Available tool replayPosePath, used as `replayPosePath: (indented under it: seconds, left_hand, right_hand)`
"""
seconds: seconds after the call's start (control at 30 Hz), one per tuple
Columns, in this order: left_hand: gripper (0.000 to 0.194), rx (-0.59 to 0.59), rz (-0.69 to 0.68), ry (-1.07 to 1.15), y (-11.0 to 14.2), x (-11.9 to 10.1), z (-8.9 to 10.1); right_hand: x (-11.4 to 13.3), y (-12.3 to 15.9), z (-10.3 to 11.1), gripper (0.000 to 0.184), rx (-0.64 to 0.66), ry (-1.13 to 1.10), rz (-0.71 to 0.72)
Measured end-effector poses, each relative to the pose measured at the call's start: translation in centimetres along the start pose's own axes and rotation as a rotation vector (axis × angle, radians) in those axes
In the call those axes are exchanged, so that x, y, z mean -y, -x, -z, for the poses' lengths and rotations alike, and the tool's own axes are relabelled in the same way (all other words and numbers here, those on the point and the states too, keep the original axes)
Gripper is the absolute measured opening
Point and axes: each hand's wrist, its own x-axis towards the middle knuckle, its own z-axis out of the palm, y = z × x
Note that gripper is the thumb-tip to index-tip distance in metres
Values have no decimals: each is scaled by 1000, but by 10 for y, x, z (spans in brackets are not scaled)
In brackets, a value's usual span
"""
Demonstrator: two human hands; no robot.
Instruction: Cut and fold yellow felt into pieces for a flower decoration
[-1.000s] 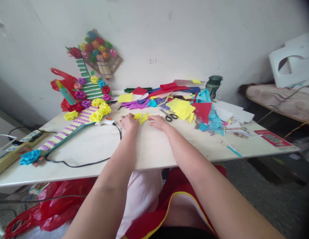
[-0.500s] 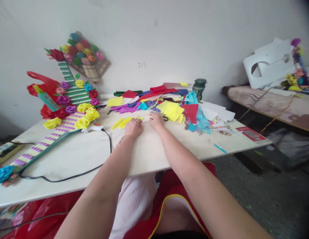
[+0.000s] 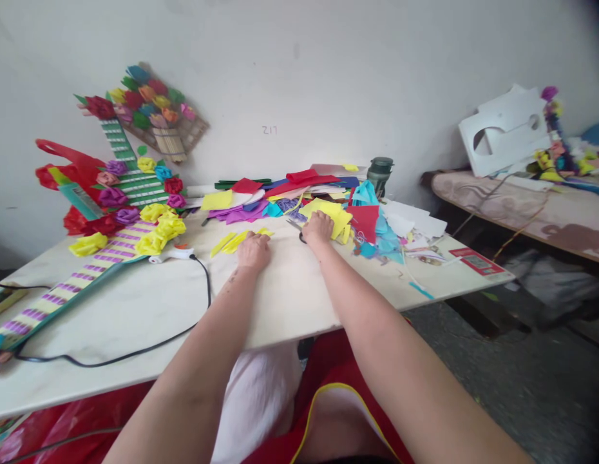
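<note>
Right hand [image 3: 319,227] moved rightward; scissors [image 3: 294,224] partly hidden.

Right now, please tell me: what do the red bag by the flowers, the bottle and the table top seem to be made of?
Red bag: thin plastic film, slightly shiny, by its creases and loop handle.
Bottle: probably smooth plastic, from its murky green, partly see-through look; glass is possible.
Table top: smooth, pale board, perhaps laminated or painted; no grain shows.
</note>
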Motion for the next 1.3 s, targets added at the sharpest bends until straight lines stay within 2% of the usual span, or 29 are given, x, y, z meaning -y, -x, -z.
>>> replayPosePath:
  seconds: [0.27,0.6,0.73,0.8,0.9,0.97,1.07,1.17,1.3]
  left_hand:
    - [34,-8,3,64,0,-13,3]
    - [32,-15,11,106,-2,-12,-1]
    - [28,-43,98,203,-4,-12,-1]
    - [24,-55,174,375,-7,-10,-2]
    - [19,-30,257,863,-10,-9,-3]
    - [28,10,278,1191,-10,-9,-4]
    - [41,80,286,1522,-9,-8,-3]
    - [36,64,315,1664,-8,-6,-2]
    - [18,-41,414,1651,-8,-2,-2]
  right_hand:
    - [-31,-15,11,28,86,117,-40]
    - [-41,-15,5,33,29,75,-52]
    - [-42,-12,9,31,-84,-6,-30]
    - [-39,-10,11,29,-146,-58,34]
    - [-26,-5,13,27,-153,-125,136]
    - [-13,0,12,25,-123,-150,218]
    - [8,13,7,23,-26,-167,375]
    - [25,29,3,20,67,-168,529]
    - [36,42,1,16,139,-210,671]
